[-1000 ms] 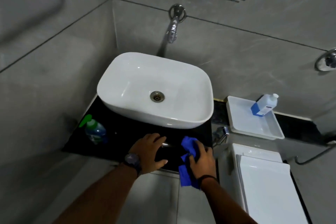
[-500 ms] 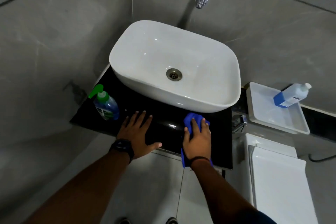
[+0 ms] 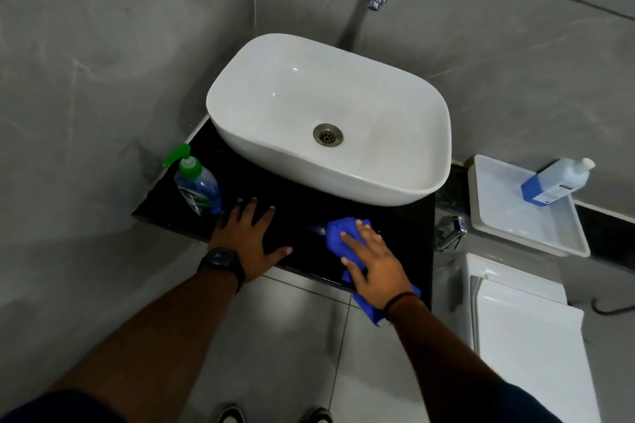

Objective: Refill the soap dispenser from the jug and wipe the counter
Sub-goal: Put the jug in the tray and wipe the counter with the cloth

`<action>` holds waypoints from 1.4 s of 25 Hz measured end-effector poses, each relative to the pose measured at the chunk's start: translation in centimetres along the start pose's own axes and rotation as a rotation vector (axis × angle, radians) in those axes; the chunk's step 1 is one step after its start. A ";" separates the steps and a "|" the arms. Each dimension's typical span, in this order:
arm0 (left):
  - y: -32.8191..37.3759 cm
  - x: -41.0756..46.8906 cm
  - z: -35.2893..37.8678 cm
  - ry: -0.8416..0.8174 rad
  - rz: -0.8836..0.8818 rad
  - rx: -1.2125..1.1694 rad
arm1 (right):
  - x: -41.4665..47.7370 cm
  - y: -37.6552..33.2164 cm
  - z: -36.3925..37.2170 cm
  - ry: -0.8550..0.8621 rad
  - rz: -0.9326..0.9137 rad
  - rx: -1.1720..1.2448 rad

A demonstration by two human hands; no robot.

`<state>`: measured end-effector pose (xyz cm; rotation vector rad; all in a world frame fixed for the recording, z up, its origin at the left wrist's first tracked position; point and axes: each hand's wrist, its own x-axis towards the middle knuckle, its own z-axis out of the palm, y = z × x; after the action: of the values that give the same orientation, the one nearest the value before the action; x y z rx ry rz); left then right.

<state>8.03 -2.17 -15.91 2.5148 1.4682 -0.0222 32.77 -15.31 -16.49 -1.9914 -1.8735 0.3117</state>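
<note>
Fingers (image 3: 350,240) of the right hand (image 3: 376,268) lie flat, pressing a blue cloth (image 3: 338,233) onto the black counter (image 3: 302,216) in front of the white basin (image 3: 405,189). Left hand (image 3: 247,244) rests spread, palm down, holding nothing, just beside the soap dispenser (image 3: 196,184). Well to the right, a blue-and-clear jug (image 3: 553,182) lies tilted in a white tray (image 3: 529,233).

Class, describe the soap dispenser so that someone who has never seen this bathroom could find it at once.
Start at the white basin on the black counter. At the counter's left end, near the wall, stands the soap dispenser, just beyond the left hand. It alone has a green pump; the other bottle lies in a white tray.
</note>
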 end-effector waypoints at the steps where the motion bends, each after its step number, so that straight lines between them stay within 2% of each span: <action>1: 0.2 0.1 0.0 -0.024 -0.018 0.001 | -0.7 1.1 -0.4 0.042 0.132 -0.018; 4: 0.7 0.2 0.0 -0.055 -0.051 0.007 | -0.8 2.4 -0.5 0.199 0.594 -0.091; 7: 0.8 0.1 0.1 -0.066 -0.071 0.005 | 0.8 0.3 0.4 0.260 0.800 -0.135; 10: 0.8 0.0 0.1 -0.066 -0.073 0.010 | 2.8 -2.8 1.8 0.214 0.682 -0.120; 14: 1.0 -0.2 -0.1 -0.071 -0.087 0.005 | 3.5 -4.9 2.5 0.033 0.270 -0.018; 16: 1.1 -0.2 -0.3 -0.066 -0.091 -0.004 | 2.2 -3.9 1.3 -0.064 0.023 0.042; 18: 1.1 -0.3 -0.4 -0.059 -0.082 -0.010 | 0.3 -1.7 0.2 -0.108 -0.123 0.045; 20: 1.1 -0.3 -0.4 -0.075 -0.038 -0.005 | -0.6 0.5 -0.5 -0.058 -0.040 0.018; 24: 1.2 0.1 -0.6 -0.129 0.046 0.002 | 0.4 1.2 -0.1 0.162 0.526 -0.066; 26: 1.2 0.2 -0.6 -0.131 0.045 -0.006 | 1.9 -0.3 0.7 0.239 0.698 -0.096; 27: 1.2 0.2 -0.6 -0.128 0.045 -0.008 | 2.7 -1.4 1.2 0.255 0.728 -0.097; 29: 1.2 0.3 -0.7 -0.127 0.045 -0.008 | 4.3 -3.9 2.6 0.223 0.654 -0.085; 32: 1.1 0.4 -0.9 -0.125 0.033 -0.020 | 5.1 -6.5 4.0 0.114 0.375 -0.036; 35: 1.0 0.1 -0.5 -0.094 0.061 -0.002 | 3.4 -4.4 2.5 0.027 0.177 0.014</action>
<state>8.90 -2.44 -15.24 2.5194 1.3539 -0.1274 27.97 -11.44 -16.55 -2.1455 -1.6774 0.3440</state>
